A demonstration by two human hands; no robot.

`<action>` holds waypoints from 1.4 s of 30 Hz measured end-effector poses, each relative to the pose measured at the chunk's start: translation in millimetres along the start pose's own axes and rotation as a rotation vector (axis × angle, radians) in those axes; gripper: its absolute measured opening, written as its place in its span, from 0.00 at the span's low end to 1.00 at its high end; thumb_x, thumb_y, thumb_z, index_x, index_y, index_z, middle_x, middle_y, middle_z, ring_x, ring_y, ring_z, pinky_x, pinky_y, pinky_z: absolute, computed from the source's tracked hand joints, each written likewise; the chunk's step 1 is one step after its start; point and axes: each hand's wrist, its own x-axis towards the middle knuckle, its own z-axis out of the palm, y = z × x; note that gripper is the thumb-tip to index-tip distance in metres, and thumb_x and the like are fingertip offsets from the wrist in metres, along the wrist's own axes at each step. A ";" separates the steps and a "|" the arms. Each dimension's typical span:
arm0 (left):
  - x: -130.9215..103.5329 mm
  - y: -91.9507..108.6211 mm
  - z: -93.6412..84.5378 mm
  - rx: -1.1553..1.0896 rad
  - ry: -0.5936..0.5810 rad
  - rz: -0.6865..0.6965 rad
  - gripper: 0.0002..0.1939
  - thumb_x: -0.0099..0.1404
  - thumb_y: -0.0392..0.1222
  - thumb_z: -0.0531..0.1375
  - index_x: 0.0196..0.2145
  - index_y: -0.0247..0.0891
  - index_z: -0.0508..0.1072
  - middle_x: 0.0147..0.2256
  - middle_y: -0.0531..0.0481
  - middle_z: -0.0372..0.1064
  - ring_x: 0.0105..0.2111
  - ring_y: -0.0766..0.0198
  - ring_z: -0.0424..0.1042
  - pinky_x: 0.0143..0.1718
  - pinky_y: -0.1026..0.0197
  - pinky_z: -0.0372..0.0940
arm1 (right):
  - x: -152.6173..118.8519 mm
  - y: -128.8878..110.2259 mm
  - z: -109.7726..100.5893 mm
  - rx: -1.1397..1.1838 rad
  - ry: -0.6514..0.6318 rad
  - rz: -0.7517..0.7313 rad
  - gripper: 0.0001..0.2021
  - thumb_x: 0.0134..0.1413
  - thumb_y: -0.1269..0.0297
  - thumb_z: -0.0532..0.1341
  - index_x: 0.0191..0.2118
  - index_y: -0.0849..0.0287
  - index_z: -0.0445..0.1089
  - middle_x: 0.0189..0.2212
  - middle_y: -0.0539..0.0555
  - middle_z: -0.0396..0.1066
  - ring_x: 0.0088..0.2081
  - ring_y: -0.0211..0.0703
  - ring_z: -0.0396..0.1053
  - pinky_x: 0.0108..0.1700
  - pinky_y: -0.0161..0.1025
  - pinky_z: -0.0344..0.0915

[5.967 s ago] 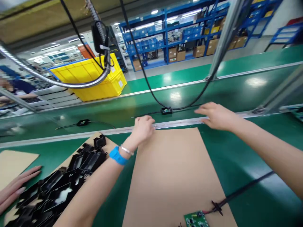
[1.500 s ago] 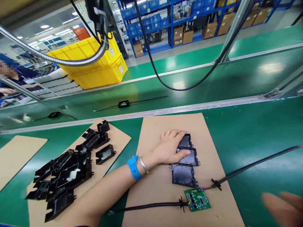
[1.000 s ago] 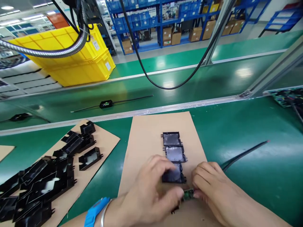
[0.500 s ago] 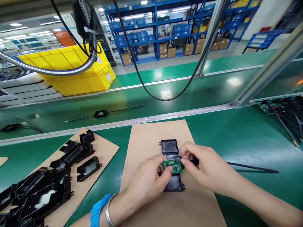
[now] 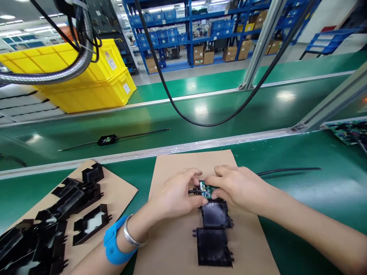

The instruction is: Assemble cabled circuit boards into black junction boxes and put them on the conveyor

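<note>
A green circuit board (image 5: 206, 190) is between my hands above the cardboard sheet (image 5: 169, 244). My left hand (image 5: 177, 193) has its fingers around the board's left end, where a short black cable shows. My right hand (image 5: 237, 187) grips the board's right side between thumb and fingers. Just below the board lies an open black housing (image 5: 215, 214), with another black housing part (image 5: 214, 247) nearer to me. A black cable (image 5: 289, 170) extends to the right from behind my right hand.
Black housings (image 5: 71, 200) are piled on cardboard (image 5: 123, 191) at left. A board with cables (image 5: 107, 139) lies beyond the metal rail (image 5: 137, 154). Yellow crates (image 5: 94, 84) stand at back left. A black cable (image 5: 200, 124) hangs ahead; more circuit boards (image 5: 349, 130) lie right.
The board has moved up relative to the cardboard and turned, its cable end now by my left hand. The housing parts now lie below it. The long cable at right has shifted up.
</note>
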 end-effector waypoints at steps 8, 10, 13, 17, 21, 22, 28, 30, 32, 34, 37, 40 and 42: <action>5.5 -22.8 3.8 0.106 -0.134 0.092 0.26 0.59 0.41 0.66 0.55 0.41 0.69 0.45 0.46 0.66 0.44 0.54 0.68 0.46 0.53 0.65 | 15.0 6.7 26.2 0.023 -0.015 -0.033 0.07 0.52 0.67 0.68 0.38 0.53 0.72 0.30 0.50 0.65 0.29 0.43 0.68 0.25 0.36 0.50; 3.7 -23.1 4.7 0.087 -0.134 0.089 0.25 0.59 0.41 0.66 0.54 0.42 0.70 0.47 0.47 0.66 0.45 0.55 0.68 0.47 0.54 0.65 | 15.0 4.1 29.0 0.011 -0.016 -0.026 0.05 0.53 0.68 0.66 0.37 0.54 0.72 0.31 0.51 0.64 0.26 0.40 0.66 0.24 0.36 0.47; -1.3 -20.6 6.1 0.076 -0.142 0.072 0.23 0.59 0.41 0.66 0.53 0.43 0.71 0.47 0.47 0.67 0.44 0.55 0.69 0.47 0.54 0.65 | 12.8 -2.4 31.0 -0.005 -0.028 -0.021 0.03 0.55 0.70 0.64 0.35 0.56 0.71 0.32 0.52 0.62 0.25 0.38 0.63 0.23 0.36 0.43; -5.8 -20.6 5.5 0.069 -0.158 0.052 0.22 0.60 0.41 0.66 0.52 0.42 0.70 0.47 0.47 0.66 0.44 0.56 0.69 0.47 0.55 0.65 | 8.4 -8.8 32.8 -0.039 -0.001 -0.025 0.05 0.53 0.72 0.63 0.35 0.55 0.70 0.32 0.53 0.61 0.27 0.40 0.62 0.23 0.37 0.38; -6.8 -22.8 -1.1 0.087 -0.185 -0.020 0.22 0.58 0.39 0.66 0.50 0.41 0.70 0.41 0.50 0.70 0.39 0.58 0.69 0.41 0.58 0.65 | 6.6 -8.2 35.7 -0.012 0.041 -0.019 0.07 0.52 0.73 0.65 0.34 0.54 0.70 0.31 0.53 0.61 0.32 0.44 0.63 0.24 0.37 0.38; -7.2 -21.8 -2.4 0.105 -0.186 -0.037 0.16 0.59 0.37 0.64 0.46 0.41 0.71 0.37 0.52 0.70 0.36 0.60 0.69 0.39 0.59 0.64 | 6.6 -7.7 36.4 0.007 0.045 -0.011 0.06 0.52 0.73 0.65 0.33 0.54 0.70 0.31 0.52 0.61 0.32 0.44 0.63 0.24 0.37 0.38; -8.7 -6.5 -3.8 0.241 -0.131 -0.044 0.03 0.61 0.35 0.58 0.30 0.39 0.69 0.28 0.54 0.70 0.28 0.64 0.67 0.30 0.62 0.58 | 6.3 -6.0 38.2 0.066 0.067 0.012 0.06 0.53 0.73 0.65 0.32 0.54 0.69 0.31 0.52 0.63 0.33 0.45 0.64 0.24 0.38 0.41; -4.3 -7.1 -5.4 0.129 -0.282 -0.160 0.07 0.65 0.41 0.56 0.29 0.38 0.68 0.25 0.54 0.69 0.24 0.65 0.66 0.26 0.64 0.58 | 6.6 -5.4 38.7 0.082 0.068 0.009 0.06 0.53 0.73 0.64 0.32 0.54 0.70 0.32 0.52 0.64 0.33 0.45 0.65 0.25 0.38 0.42; 2.9 -11.7 -7.4 -0.099 -0.485 -0.331 0.14 0.67 0.47 0.52 0.29 0.37 0.69 0.24 0.53 0.70 0.20 0.67 0.65 0.22 0.65 0.59 | 7.1 -4.5 40.1 0.089 0.081 0.004 0.05 0.54 0.71 0.64 0.32 0.53 0.70 0.33 0.53 0.65 0.32 0.45 0.65 0.25 0.38 0.43; 9.4 -16.2 -7.9 -0.269 -0.579 -0.454 0.14 0.66 0.48 0.53 0.30 0.36 0.70 0.24 0.51 0.70 0.18 0.68 0.65 0.20 0.65 0.61 | 7.5 -3.5 42.2 0.094 0.110 -0.006 0.04 0.54 0.70 0.65 0.33 0.53 0.71 0.33 0.53 0.65 0.32 0.46 0.66 0.25 0.38 0.43; 9.2 -14.7 -3.0 -0.252 -0.477 -0.483 0.11 0.63 0.45 0.56 0.28 0.36 0.70 0.25 0.51 0.71 0.21 0.67 0.66 0.23 0.65 0.62 | 7.2 -2.4 45.4 0.106 0.150 -0.016 0.03 0.53 0.68 0.66 0.33 0.53 0.72 0.32 0.53 0.66 0.32 0.46 0.66 0.25 0.38 0.43; -3.4 -10.3 10.1 0.092 -0.164 -0.210 0.09 0.65 0.40 0.55 0.29 0.37 0.72 0.27 0.50 0.73 0.26 0.63 0.70 0.28 0.62 0.63 | 6.7 -2.2 47.7 0.114 0.183 -0.015 0.04 0.52 0.69 0.66 0.33 0.52 0.72 0.32 0.53 0.66 0.31 0.46 0.66 0.24 0.38 0.41; -13.1 -13.8 20.9 0.395 0.099 0.130 0.09 0.65 0.34 0.54 0.35 0.38 0.75 0.30 0.50 0.75 0.29 0.61 0.72 0.31 0.61 0.64 | 6.8 -2.1 49.1 0.116 0.203 -0.016 0.05 0.52 0.69 0.66 0.34 0.52 0.73 0.32 0.53 0.66 0.31 0.45 0.65 0.24 0.38 0.41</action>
